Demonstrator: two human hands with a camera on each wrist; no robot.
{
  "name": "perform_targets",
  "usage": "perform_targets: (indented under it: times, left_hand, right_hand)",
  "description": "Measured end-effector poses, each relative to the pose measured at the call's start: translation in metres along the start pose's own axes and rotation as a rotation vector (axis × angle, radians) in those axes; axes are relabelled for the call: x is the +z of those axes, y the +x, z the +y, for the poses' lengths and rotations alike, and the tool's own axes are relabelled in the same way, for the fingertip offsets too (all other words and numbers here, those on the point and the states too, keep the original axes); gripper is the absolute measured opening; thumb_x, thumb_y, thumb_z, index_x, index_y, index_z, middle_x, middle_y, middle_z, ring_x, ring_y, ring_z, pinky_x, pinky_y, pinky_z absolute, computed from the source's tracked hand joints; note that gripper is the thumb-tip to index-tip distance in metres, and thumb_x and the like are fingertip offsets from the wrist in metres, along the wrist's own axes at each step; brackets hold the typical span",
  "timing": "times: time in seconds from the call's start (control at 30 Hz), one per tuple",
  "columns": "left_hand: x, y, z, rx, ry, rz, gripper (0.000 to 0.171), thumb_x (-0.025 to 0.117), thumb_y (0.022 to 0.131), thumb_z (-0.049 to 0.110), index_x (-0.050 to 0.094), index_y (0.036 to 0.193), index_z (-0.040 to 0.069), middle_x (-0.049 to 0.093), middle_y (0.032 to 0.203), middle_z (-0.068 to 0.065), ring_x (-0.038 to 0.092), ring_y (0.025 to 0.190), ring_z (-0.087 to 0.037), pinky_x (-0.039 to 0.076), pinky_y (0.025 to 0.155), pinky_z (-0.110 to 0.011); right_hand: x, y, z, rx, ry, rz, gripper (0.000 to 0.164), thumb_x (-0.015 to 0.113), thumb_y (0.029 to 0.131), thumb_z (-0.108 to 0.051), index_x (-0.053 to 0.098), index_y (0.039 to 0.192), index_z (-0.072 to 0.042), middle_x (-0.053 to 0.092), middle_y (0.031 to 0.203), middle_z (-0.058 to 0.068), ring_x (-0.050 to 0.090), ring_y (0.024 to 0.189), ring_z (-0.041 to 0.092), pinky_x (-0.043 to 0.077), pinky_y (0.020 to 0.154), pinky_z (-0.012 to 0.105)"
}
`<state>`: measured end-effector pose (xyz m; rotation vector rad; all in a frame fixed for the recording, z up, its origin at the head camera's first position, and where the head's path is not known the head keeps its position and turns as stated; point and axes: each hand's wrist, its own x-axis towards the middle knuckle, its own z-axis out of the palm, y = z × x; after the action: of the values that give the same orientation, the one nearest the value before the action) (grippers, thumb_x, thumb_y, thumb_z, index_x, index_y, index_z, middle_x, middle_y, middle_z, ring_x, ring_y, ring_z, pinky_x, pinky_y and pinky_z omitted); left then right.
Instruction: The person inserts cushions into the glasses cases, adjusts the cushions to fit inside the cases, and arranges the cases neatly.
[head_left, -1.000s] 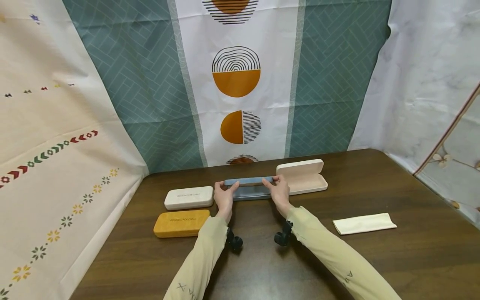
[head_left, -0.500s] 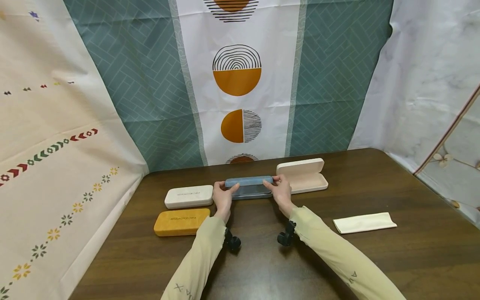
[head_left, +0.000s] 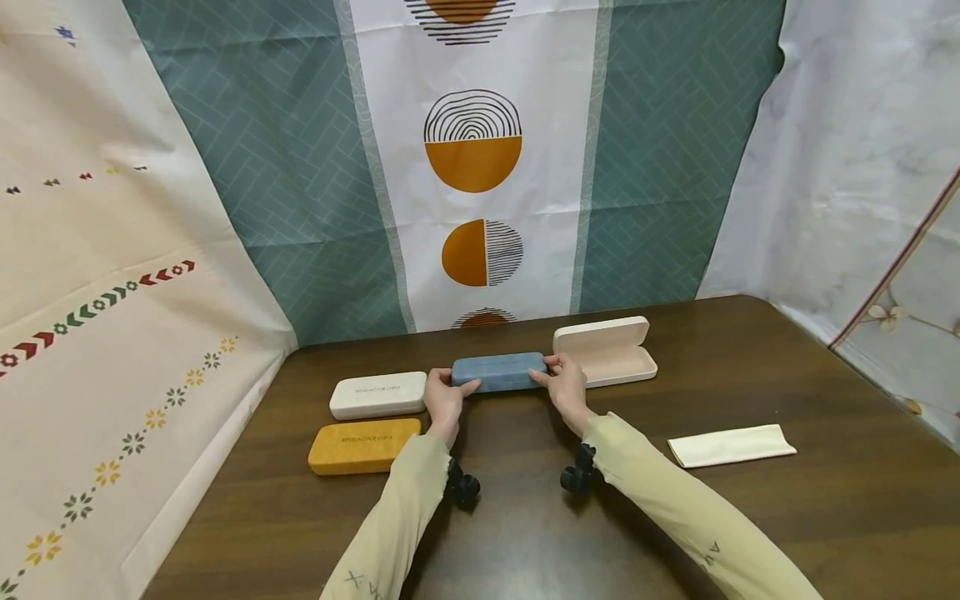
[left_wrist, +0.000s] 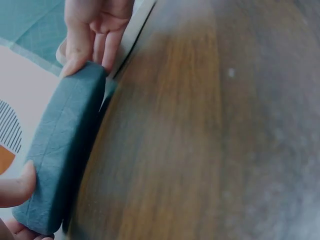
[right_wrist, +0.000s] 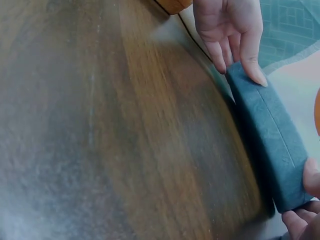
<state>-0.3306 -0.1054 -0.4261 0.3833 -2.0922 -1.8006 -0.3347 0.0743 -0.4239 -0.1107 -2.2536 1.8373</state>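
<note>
On the brown table (head_left: 517,517), before the patterned curtain (head_left: 300,167), the blue case (head_left: 498,372) is seen between the white case (head_left: 378,396) and the opened pale case (head_left: 603,340). Its two ends are pinched by the left hand (head_left: 444,400) and right hand (head_left: 567,388) — thumbs and fingers parted only by its thickness. Probably, even pressure should be kept at both ends. The underside is hidden; whether the lid (right_wrist: 270,130) is fully closed cannot be told.

The bare left hand (left_wrist: 15,193) and bare right hand (right_wrist: 311,220) are cut off in their own wrist views. The blue, rounded oblong case (head_left: 500,372) hides its interior; dark lettering (head_left: 377,388) on the white, closed oblong case (head_left: 378,400) is unreadably small.
</note>
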Motion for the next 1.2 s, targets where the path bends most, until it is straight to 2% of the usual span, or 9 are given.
perform_targets:
  times: [0.17,0.3,0.43,0.77,0.93,1.07,1.2]
  left_hand:
    - [-0.001,-0.001,0.001,-0.038,-0.007,-0.009,0.042,0.077,0.065,-0.007,0.05,0.098,-0.004,0.051,0.091,-0.016,0.049,0.084,-0.03,0.046,0.072,-0.038]
    - [0.001,-0.003,-0.002,-0.042,0.035,-0.007,0.044,0.076,0.065,-0.01,0.05,0.101,-0.006,0.051,0.096,-0.019,0.048,0.09,-0.032,0.045,0.075,-0.04]
    - [0.001,-0.003,-0.004,-0.041,0.07,-0.006,0.044,0.076,0.066,-0.009,0.05,0.101,-0.005,0.051,0.098,-0.019,0.047,0.093,-0.032,0.044,0.077,-0.04]
    - [-0.01,-0.006,0.005,-0.004,0.07,-0.058,0.05,0.078,0.067,-0.002,0.047,0.107,-0.004,0.05,0.103,-0.019,0.046,0.092,-0.031,0.042,0.077,-0.041]
    - [-0.011,-0.007,0.018,0.064,0.027,-0.064,0.048,0.077,0.069,0.001,0.049,0.108,-0.002,0.05,0.113,-0.017,0.044,0.107,-0.031,0.039,0.085,-0.041]
    - [-0.005,-0.01,0.032,0.118,-0.046,-0.09,0.045,0.076,0.07,0.0,0.052,0.108,-0.001,0.05,0.117,-0.014,0.042,0.115,-0.032,0.038,0.089,-0.039]
    - [0.007,-0.015,0.043,0.174,-0.087,-0.152,0.043,0.076,0.07,0.002,0.054,0.107,0.0,0.052,0.112,-0.012,0.046,0.108,-0.036,0.042,0.083,-0.038]
  right_hand:
    - [-0.001,-0.001,0.002,0.013,0.044,-0.02,0.031,0.07,0.074,0.007,0.056,0.102,0.007,0.055,0.114,0.024,0.051,0.107,0.03,0.044,0.082,0.037]
    - [-0.001,-0.002,0.005,0.015,0.083,-0.038,0.03,0.066,0.072,0.016,0.054,0.099,0.01,0.051,0.117,0.027,0.05,0.108,0.032,0.046,0.078,0.034]
    - [-0.001,-0.002,0.008,0.028,0.086,-0.056,0.031,0.066,0.072,0.016,0.054,0.101,0.01,0.051,0.118,0.026,0.049,0.109,0.032,0.046,0.077,0.033]
    - [-0.013,0.0,-0.004,-0.021,-0.037,-0.092,0.034,0.07,0.073,0.008,0.058,0.105,0.009,0.057,0.109,0.023,0.052,0.104,0.033,0.045,0.079,0.037]
    - [-0.025,0.002,-0.013,-0.079,-0.09,-0.109,0.035,0.073,0.072,0.003,0.06,0.104,0.009,0.059,0.105,0.023,0.055,0.097,0.033,0.046,0.076,0.035]
    - [-0.043,0.007,-0.02,-0.072,0.029,-0.167,0.037,0.069,0.075,0.006,0.056,0.11,0.011,0.055,0.108,0.028,0.058,0.093,0.031,0.049,0.07,0.031]
    - [-0.068,0.013,-0.022,-0.075,0.175,-0.268,0.039,0.063,0.079,0.011,0.049,0.115,0.016,0.05,0.113,0.033,0.06,0.09,0.028,0.049,0.07,0.032]
